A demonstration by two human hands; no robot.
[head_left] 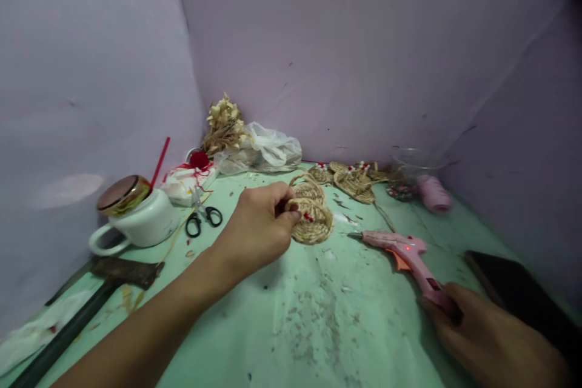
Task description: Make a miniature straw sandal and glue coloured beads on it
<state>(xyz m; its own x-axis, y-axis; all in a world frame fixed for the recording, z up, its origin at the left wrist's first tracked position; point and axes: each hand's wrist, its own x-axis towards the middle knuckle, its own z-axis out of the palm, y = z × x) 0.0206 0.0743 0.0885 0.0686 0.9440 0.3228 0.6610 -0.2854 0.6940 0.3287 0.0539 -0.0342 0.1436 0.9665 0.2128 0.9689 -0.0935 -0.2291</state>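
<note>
My left hand (259, 227) is closed in a pinch on a small woven jute slipper (313, 218) that lies on the green table, with small red beads on it. My right hand (491, 339) is at the lower right, its fingers wrapped on the handle of a pink glue gun (404, 254). The gun lies on the table with its nozzle pointing left toward the slipper and a red light lit on its body.
More woven slippers (354, 182) lie at the back, beside a pink thread spool (434, 193) and a plastic bag (268, 148). Scissors (203, 220), a white mug with a gold lid (136, 215) and a hammer (91, 297) are at left. A dark phone (509, 288) lies at right.
</note>
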